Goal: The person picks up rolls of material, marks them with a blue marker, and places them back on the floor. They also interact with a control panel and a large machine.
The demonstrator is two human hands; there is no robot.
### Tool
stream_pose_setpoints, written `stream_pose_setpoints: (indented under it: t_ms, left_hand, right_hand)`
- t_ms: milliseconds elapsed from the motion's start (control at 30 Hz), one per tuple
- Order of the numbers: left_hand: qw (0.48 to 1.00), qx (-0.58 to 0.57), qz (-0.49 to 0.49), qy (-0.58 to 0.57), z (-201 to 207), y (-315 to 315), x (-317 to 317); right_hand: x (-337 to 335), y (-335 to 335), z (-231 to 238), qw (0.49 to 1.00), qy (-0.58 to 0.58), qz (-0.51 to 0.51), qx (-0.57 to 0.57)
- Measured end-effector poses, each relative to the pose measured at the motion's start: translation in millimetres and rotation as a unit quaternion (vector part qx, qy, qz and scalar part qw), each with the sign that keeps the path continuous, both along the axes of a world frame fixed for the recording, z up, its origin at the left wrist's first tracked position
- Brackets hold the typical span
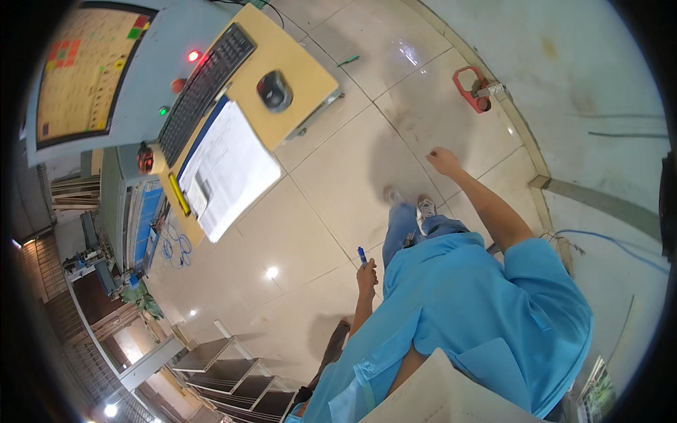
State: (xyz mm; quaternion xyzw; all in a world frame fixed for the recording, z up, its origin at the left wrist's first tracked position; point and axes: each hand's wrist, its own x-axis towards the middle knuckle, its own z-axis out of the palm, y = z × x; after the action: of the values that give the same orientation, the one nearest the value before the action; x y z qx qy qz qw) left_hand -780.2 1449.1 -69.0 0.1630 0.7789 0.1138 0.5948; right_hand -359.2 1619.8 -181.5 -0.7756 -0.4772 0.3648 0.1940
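Observation:
My left hand (366, 279) is closed around a blue marker pen (362, 255), whose blue end sticks up out of my fingers. It hangs low at my left side, over the tiled floor. My right hand (443, 161) is held out in front of me with its fingers curled in, and I see nothing in it. Ahead on the left stands a yellow board desk (310, 81). On it lie a black keyboard (208, 88), a black mouse (274, 91) and a clipboard with white papers (229, 166). Neither hand touches these.
A monitor (84, 77) is set in a grey cabinet beside the keyboard, near red and green lights. A red-framed object (471, 89) is at the wall's foot on the right. A dark shelf rack (226, 374) stands at the lower left. A blue cable (613, 241) runs along the wall.

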Motion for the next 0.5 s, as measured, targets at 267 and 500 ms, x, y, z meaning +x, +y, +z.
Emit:
stream_pose_setpoints:
  t_ms: [267, 500]
  left_hand:
    - [0.998, -0.059, -0.027, 0.011, -46, 137, 68]
    - [0.989, -0.091, 0.073, 0.094, 15, 263, 151]
  right_hand:
    - [24, 217, -3, 0.993, -0.035, 0.104, -0.053]
    - [84, 405, -40, 0.987, -0.039, 0.133, -0.081]
